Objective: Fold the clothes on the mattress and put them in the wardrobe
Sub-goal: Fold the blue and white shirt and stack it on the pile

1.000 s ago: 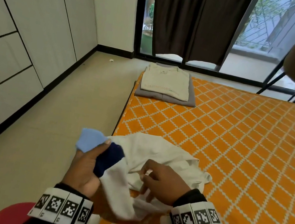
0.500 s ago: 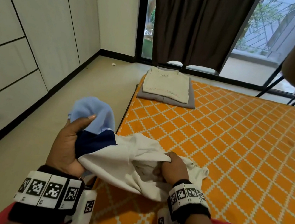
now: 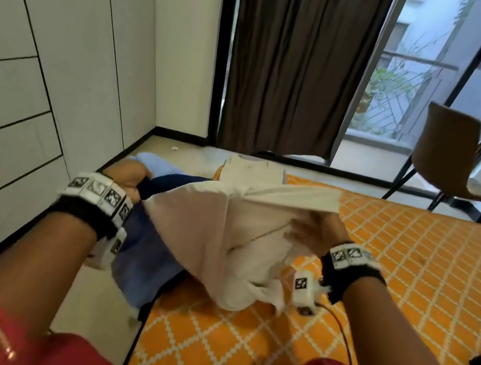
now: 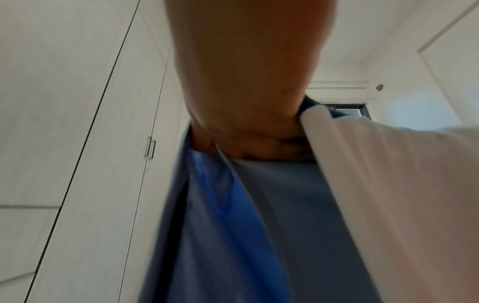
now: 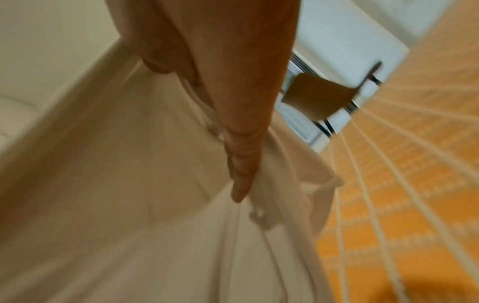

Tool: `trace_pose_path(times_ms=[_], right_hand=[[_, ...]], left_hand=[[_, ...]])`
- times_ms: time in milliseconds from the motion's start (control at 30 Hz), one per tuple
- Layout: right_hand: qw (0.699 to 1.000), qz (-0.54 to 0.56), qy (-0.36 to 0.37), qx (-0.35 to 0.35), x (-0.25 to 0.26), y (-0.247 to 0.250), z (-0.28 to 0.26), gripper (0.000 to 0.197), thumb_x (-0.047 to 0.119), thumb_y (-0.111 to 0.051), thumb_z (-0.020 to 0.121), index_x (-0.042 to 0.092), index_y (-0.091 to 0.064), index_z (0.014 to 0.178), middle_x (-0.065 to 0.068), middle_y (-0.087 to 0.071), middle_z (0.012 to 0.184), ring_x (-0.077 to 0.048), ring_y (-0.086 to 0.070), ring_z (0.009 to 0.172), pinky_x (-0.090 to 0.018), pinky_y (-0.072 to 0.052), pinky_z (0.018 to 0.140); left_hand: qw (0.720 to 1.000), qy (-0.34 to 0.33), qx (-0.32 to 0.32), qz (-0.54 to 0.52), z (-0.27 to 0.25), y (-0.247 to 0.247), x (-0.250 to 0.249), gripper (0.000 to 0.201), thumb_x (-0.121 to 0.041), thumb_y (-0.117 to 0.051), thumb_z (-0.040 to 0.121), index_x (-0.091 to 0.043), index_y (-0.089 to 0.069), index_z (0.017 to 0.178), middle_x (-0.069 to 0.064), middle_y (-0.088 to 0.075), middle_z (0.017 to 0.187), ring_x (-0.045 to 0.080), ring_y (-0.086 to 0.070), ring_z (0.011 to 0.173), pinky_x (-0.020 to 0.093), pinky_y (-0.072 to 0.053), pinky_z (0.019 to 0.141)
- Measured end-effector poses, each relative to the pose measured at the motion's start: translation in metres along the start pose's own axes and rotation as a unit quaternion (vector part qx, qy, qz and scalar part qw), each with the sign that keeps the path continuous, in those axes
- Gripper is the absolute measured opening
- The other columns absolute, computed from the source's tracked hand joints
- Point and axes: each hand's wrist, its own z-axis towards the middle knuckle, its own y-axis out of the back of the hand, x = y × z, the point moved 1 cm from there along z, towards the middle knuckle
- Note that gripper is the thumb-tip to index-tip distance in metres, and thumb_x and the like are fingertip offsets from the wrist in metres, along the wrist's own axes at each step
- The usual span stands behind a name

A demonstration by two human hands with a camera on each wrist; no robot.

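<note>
A white and blue garment (image 3: 223, 237) is being held up above the near edge of the orange patterned mattress (image 3: 409, 276), stretched between both hands. Its blue end is being gripped by the left hand (image 3: 126, 176), whose fingers (image 4: 249, 141) are being kept curled tightly round the bunched blue cloth, as is shown in the left wrist view. Its white end is being pinched by the right hand (image 3: 317, 231), with the fingers (image 5: 241, 164) being pressed into the folds of white fabric. The lower part of the garment is being left to hang toward the mattress; whether it is touching cannot be told. A stack of folded clothes (image 3: 250, 173) is being partly hidden behind the raised garment, at the far corner of the mattress. The white wardrobe (image 3: 44, 67) is being seen on the left with its doors closed, and a brown chair (image 3: 452, 155) is being seen by the window.
</note>
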Motion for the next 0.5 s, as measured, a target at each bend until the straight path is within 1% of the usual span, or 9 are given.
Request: trace_pose_path(times_ms=[67,133,200,267,300,367,433,467,500], right_hand=[[0.988,-0.082,0.12,-0.054,0.046,0.022,0.023,0.039,0.049,-0.058,0.072,0.022,-0.058,0.101,-0.01,-0.053,0.09,-0.027,-0.054,0.087,-0.045,-0.052,0.067],[0.952,-0.153,0.244,-0.103,0.089,0.048,0.029,0.054,0.059,-0.05,0.069,0.033,-0.052,0.116,-0.009,-0.053,0.11,-0.026,-0.053,0.101,-0.041,-0.048,0.076],[0.9,-0.193,0.364,-0.143,0.125,0.058,-0.01,0.047,0.049,-0.047,0.082,0.03,-0.047,0.126,-0.006,-0.054,0.111,-0.018,-0.054,0.099,-0.033,-0.045,0.085],[0.855,-0.235,0.437,-0.153,0.135,0.085,-0.037,0.035,0.026,-0.052,0.093,0.013,-0.052,0.125,-0.007,-0.056,0.107,-0.003,-0.054,0.095,-0.013,-0.043,0.085],[0.834,-0.279,0.447,-0.166,0.128,0.106,-0.044,0.035,0.021,-0.052,0.093,0.006,-0.055,0.125,-0.011,-0.058,0.112,-0.004,-0.054,0.099,-0.009,-0.042,0.085],[0.793,-0.386,0.422,-0.213,0.092,0.153,-0.053,0.047,0.03,-0.046,0.089,-0.001,-0.062,0.121,-0.026,-0.059,0.122,-0.032,-0.057,0.11,-0.03,-0.047,0.093],[0.76,-0.487,0.349,-0.253,0.038,0.202,-0.054,0.061,0.039,-0.041,0.082,-0.009,-0.067,0.11,-0.035,-0.063,0.112,-0.053,-0.06,0.1,-0.055,-0.048,0.086],[0.764,-0.525,0.278,-0.252,0.009,0.222,-0.055,0.062,0.04,-0.044,0.082,-0.012,-0.068,0.105,-0.037,-0.063,0.108,-0.055,-0.061,0.097,-0.058,-0.048,0.084],[0.779,-0.552,0.192,-0.227,-0.02,0.235,-0.062,0.054,0.035,-0.052,0.085,-0.012,-0.067,0.107,-0.037,-0.063,0.111,-0.054,-0.06,0.101,-0.056,-0.047,0.086]], left_hand=[[0.999,-0.043,-0.01,-0.007,0.003,-0.014,-0.043,0.026,0.013,-0.038,0.092,-0.002,-0.057,0.098,0.01,-0.069,0.081,0.013,-0.068,0.076,0.023,-0.056,0.06],[0.989,-0.147,-0.004,-0.021,-0.003,-0.028,-0.084,0.032,0.004,-0.049,0.088,0.0,-0.057,0.119,0.015,-0.071,0.11,0.015,-0.071,0.092,0.031,-0.058,0.081],[0.978,-0.204,0.04,-0.035,-0.015,-0.036,-0.102,0.047,-0.003,-0.051,0.093,-0.006,-0.046,0.139,0.015,-0.059,0.133,0.025,-0.064,0.113,0.038,-0.057,0.088],[0.979,-0.187,0.082,-0.016,-0.033,-0.042,-0.101,0.042,-0.001,-0.044,0.1,-0.006,-0.044,0.141,0.01,-0.06,0.13,0.019,-0.065,0.11,0.026,-0.058,0.078],[0.98,-0.174,0.095,0.01,-0.038,-0.048,-0.094,0.036,0.0,-0.042,0.101,-0.004,-0.046,0.136,0.006,-0.062,0.122,0.009,-0.068,0.099,0.019,-0.056,0.07],[0.982,-0.148,0.062,0.102,-0.044,-0.05,-0.05,0.028,0.001,-0.042,0.101,-0.009,-0.051,0.126,0.0,-0.06,0.11,0.0,-0.065,0.08,0.017,-0.052,0.064],[0.983,-0.067,0.031,0.166,-0.036,-0.047,0.014,0.015,-0.006,-0.048,0.1,-0.009,-0.06,0.108,0.008,-0.062,0.108,0.02,-0.065,0.082,0.039,-0.055,0.071],[0.977,-0.022,0.022,0.212,-0.032,-0.047,0.049,0.011,-0.015,-0.056,0.096,-0.008,-0.063,0.101,0.015,-0.066,0.106,0.03,-0.065,0.085,0.047,-0.056,0.075],[0.967,0.014,0.028,0.252,-0.026,-0.047,0.084,0.023,-0.023,-0.064,0.088,-0.004,-0.066,0.101,0.02,-0.068,0.104,0.032,-0.066,0.09,0.051,-0.054,0.078]])
